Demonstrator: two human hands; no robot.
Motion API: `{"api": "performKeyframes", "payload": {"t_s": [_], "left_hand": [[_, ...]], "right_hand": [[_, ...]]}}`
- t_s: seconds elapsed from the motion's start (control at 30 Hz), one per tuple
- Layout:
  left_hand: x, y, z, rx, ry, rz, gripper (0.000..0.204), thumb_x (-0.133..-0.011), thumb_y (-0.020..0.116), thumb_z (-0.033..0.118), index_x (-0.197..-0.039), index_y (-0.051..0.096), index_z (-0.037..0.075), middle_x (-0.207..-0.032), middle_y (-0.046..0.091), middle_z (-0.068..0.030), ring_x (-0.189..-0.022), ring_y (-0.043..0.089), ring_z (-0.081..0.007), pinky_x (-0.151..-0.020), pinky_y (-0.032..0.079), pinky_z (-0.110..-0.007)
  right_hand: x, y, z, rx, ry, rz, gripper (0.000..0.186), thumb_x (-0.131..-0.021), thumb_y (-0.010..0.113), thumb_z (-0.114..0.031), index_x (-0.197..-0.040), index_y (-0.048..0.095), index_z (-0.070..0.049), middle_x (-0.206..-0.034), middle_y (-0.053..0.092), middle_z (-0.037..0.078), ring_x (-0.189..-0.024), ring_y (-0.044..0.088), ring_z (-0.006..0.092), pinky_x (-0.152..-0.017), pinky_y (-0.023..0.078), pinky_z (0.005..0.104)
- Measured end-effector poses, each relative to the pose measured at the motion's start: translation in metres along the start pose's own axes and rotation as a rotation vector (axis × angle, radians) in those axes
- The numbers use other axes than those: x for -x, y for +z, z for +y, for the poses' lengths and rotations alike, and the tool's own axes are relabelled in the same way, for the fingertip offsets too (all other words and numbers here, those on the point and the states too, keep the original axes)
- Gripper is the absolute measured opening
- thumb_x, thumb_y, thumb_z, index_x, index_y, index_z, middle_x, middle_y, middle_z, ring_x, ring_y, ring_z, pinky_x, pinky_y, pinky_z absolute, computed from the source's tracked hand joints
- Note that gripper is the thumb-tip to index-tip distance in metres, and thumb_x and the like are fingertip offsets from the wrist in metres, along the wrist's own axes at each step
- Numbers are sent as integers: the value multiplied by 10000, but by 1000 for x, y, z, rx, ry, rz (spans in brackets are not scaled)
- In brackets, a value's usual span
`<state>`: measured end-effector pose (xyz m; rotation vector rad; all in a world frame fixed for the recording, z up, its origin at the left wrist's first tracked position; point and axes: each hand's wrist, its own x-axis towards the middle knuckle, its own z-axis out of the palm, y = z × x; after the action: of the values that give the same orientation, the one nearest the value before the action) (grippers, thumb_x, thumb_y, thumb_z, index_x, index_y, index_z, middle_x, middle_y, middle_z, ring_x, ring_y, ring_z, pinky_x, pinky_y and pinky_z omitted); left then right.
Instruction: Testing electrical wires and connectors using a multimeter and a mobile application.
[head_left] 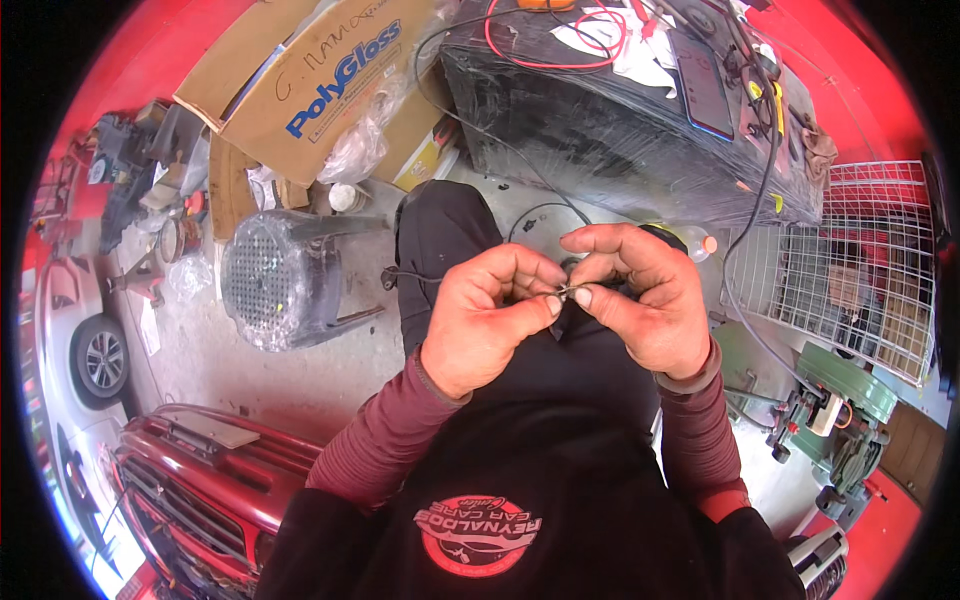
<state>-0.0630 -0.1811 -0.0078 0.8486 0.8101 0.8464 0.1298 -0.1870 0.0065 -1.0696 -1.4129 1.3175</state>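
Note:
My left hand (pixel 478 328) and my right hand (pixel 655 305) meet in front of my lap. Both pinch a thin, dark, wire-like piece (pixel 567 290) between thumb and fingers, the thumb tips almost touching. Most of that piece is hidden by my fingers, and its exact kind is too small to make out. Beside my left hand, a dark cable end with a small plug (pixel 391 277) lies across my trouser leg (pixel 445 225) and passes behind the hand.
Ahead stands a plastic-wrapped black box (pixel 590 140) carrying a phone (pixel 700 80), papers and red and black cables. On the left are an upturned plastic-wrapped stool (pixel 268 280) and a large cardboard box (pixel 300 80). A wire rack (pixel 850 260) and green machine (pixel 850 385) stand right.

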Motion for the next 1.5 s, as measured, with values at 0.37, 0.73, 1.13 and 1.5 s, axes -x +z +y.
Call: {"api": "performKeyframes", "payload": {"t_s": [0.37,0.73,1.13,1.5], "left_hand": [[-1,-8,10,-429,414,30,127,-838,684,-30,-948,644,22,-883,661,-61,-784,637,-152,-719,503,-272],[-7,-1,1,-1023,776,84,155,-751,709,-55,-885,659,5,-982,641,-132,-864,630,-279,-733,516,-344],[-19,-4,19,-1231,833,91,181,-747,681,-52,-882,595,32,-959,588,-120,-870,578,-313,-761,480,-393],[-11,-26,-33,-1120,328,-12,147,-818,646,15,-920,540,25,-890,561,-160,-866,585,-375,-760,472,-451]], "right_hand": [[-5,-2,-12,-215,182,-47,235,-853,617,78,-1071,556,15,-830,654,43,-750,605,71,-650,477,230],[-5,1,-7,127,33,48,258,-808,628,62,-1053,573,1,-792,691,87,-729,682,172,-656,515,285],[-6,-29,2,412,77,-49,343,-827,645,76,-1156,581,4,-854,695,86,-784,682,151,-715,539,276],[-52,-46,26,709,-231,-50,212,-717,608,37,-902,682,-33,-883,668,116,-880,633,325,-796,508,397]]}}
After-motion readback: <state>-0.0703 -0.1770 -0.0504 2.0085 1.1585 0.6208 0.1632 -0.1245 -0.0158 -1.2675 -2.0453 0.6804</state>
